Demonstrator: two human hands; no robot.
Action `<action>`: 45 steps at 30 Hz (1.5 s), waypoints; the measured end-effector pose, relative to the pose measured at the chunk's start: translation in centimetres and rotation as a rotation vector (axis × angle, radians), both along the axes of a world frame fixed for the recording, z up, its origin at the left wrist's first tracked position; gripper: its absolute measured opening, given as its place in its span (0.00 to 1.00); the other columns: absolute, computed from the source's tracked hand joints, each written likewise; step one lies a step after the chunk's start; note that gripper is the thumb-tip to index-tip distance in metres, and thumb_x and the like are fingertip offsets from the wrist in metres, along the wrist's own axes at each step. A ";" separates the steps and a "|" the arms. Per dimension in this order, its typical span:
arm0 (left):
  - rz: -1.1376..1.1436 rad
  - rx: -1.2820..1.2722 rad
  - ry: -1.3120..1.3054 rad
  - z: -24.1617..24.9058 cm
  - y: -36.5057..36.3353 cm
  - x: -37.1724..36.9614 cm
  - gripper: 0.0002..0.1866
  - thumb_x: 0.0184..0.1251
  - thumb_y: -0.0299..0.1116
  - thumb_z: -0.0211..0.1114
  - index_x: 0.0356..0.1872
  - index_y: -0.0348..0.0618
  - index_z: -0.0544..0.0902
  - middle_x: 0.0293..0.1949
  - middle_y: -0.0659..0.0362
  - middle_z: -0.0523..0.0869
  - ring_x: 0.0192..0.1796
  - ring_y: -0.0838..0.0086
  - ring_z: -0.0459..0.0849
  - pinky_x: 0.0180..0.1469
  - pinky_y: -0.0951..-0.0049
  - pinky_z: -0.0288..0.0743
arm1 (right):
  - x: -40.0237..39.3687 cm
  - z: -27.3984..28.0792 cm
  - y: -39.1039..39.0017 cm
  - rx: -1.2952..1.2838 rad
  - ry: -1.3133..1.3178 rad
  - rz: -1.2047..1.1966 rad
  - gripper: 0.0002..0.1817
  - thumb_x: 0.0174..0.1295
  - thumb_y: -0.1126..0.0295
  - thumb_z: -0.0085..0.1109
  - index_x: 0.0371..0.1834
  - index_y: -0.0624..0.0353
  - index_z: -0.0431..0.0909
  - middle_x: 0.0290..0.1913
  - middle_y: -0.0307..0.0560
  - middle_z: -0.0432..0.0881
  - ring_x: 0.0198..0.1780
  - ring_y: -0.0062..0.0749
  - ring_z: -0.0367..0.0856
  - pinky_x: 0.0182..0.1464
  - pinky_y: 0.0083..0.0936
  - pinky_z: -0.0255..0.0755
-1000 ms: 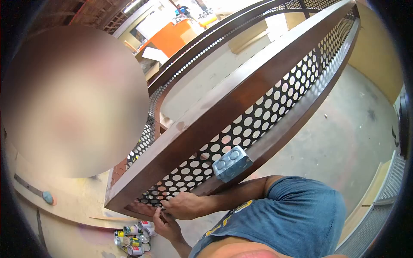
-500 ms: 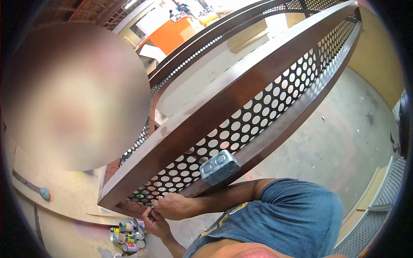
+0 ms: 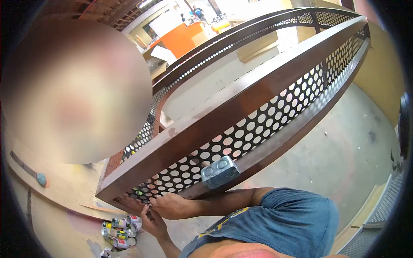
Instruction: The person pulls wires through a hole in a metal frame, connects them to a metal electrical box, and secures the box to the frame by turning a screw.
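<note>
A dark brown metal frame (image 3: 241, 103) holds a black perforated panel (image 3: 266, 116) with round holes. At its near lower-left corner, both hands work close together on the lower rail. My right hand (image 3: 171, 205) is closed, its fingers pinched against the rail by the panel's edge. Just below it, my left hand (image 3: 153, 220) is closed too, fingertips meeting the right hand's. Whatever lies between the fingertips is too small to make out. A grey metal box (image 3: 220, 172) with two round discs on its face rests against the lower rail, right of the hands.
Several used cans (image 3: 121, 232) stand on the floor below the frame's corner. A pale curved board (image 3: 51, 193) lies at left. An orange counter (image 3: 183, 38) and a person (image 3: 198, 13) are in the background. Grey mesh panels (image 3: 385, 206) stand at right. A large blur covers the upper left.
The view has shifted slightly, so the frame's far end sits lower in the picture. Both hands stay at the same corner of the frame, with their fingers still closed.
</note>
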State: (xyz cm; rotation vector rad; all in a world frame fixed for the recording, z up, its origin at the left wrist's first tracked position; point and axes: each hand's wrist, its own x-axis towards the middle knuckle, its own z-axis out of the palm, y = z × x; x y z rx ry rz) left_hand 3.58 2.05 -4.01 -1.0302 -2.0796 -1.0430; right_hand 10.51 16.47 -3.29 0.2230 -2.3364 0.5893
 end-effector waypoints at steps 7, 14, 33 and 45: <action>-0.010 0.063 -0.008 -0.6 0.1 0.3 0.13 0.73 0.31 0.63 0.50 0.31 0.81 0.41 0.50 0.89 0.37 0.72 0.87 0.39 0.73 0.81 | 0.3 0.5 0.1 -0.045 -0.123 0.019 0.19 0.62 0.71 0.52 0.50 0.76 0.71 0.27 0.55 0.83 0.23 0.46 0.85 0.21 0.36 0.76; -0.026 0.138 -0.065 -2.1 0.1 -0.8 0.14 0.74 0.29 0.61 0.53 0.28 0.80 0.43 0.51 0.89 0.39 0.74 0.86 0.42 0.74 0.82 | -0.1 -0.1 -0.1 0.037 -0.050 -0.034 0.18 0.63 0.68 0.53 0.49 0.74 0.73 0.26 0.50 0.81 0.22 0.40 0.83 0.20 0.33 0.75; 0.014 -0.357 0.032 2.8 -1.0 -1.2 0.14 0.75 0.34 0.57 0.54 0.39 0.84 0.50 0.47 0.86 0.50 0.52 0.86 0.53 0.60 0.79 | 0.4 0.9 0.2 -0.003 -0.193 0.010 0.23 0.64 0.68 0.52 0.60 0.71 0.70 0.32 0.57 0.84 0.29 0.48 0.87 0.27 0.40 0.79; -0.018 -0.649 -0.041 6.6 -1.6 -2.3 0.11 0.69 0.29 0.59 0.50 0.48 0.82 0.52 0.55 0.86 0.44 0.55 0.88 0.42 0.59 0.83 | 1.1 4.4 0.9 -0.336 -0.447 0.016 0.24 0.67 0.56 0.59 0.55 0.65 0.74 0.30 0.62 0.85 0.35 0.55 0.87 0.33 0.48 0.79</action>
